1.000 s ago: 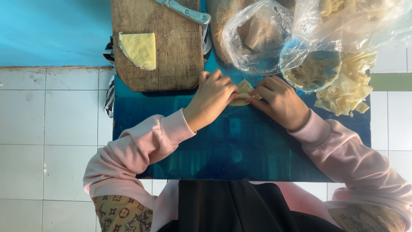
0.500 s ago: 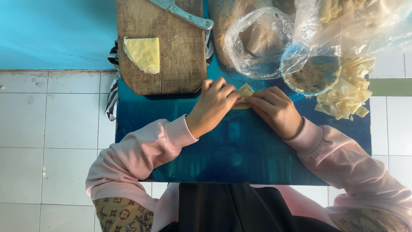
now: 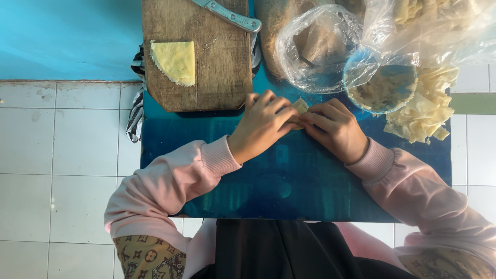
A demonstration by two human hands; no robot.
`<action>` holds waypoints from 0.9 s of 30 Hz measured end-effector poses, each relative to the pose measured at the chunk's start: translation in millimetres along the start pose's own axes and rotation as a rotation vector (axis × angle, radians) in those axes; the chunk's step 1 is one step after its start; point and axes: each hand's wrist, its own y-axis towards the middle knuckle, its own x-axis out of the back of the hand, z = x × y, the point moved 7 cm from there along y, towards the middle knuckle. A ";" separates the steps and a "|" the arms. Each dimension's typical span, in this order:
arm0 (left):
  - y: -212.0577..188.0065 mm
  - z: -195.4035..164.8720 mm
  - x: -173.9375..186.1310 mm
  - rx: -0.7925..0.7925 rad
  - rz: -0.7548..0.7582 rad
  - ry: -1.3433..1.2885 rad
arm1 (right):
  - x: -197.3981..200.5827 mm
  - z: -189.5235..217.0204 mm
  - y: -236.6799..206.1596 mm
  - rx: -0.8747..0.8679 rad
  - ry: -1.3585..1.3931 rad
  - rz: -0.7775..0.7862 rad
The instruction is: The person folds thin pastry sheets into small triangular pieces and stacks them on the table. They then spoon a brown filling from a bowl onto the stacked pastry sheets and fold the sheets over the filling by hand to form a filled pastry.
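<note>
I have one small folded pastry piece pinched between my two hands. It sits on the blue table top, just below the bottom right corner of the wooden cutting board. Only a little pale yellow corner of it peeks out; the rest is hidden under my fingers.

There is one cutting board. On it lies one yellow pastry sheet, shaped like a quarter of a circle, near the board's left side. One knife rests across the board's top right corner. To the right of the board is one clear plastic bag, and further right one round bowl of filling. Right of that bowl is one pile of pale pastry scraps. One striped cloth hangs out at the board's left edge.

Since half a second ago, not much has changed. My hands are in the same spot by the board and the pastry piece has not moved.

My left hand comes in from the lower left, fingers curled down and gripping the piece from its left. My right hand comes in from the lower right, fingertips pressed on the piece from its right. My two hands touch at the fingertips. Both wrists are in pink sleeves.
</note>
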 end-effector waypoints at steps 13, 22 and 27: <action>16.1 17.4 -18.0 0.152 0.131 0.059 | 6.7 -8.6 9.3 -0.053 0.049 0.045; 26.1 19.4 -11.9 0.201 0.190 0.073 | 11.3 1.7 13.5 -0.030 0.026 -0.013; 27.3 12.2 -2.0 0.174 0.090 -0.027 | 6.6 -2.3 11.3 -0.012 0.036 -0.034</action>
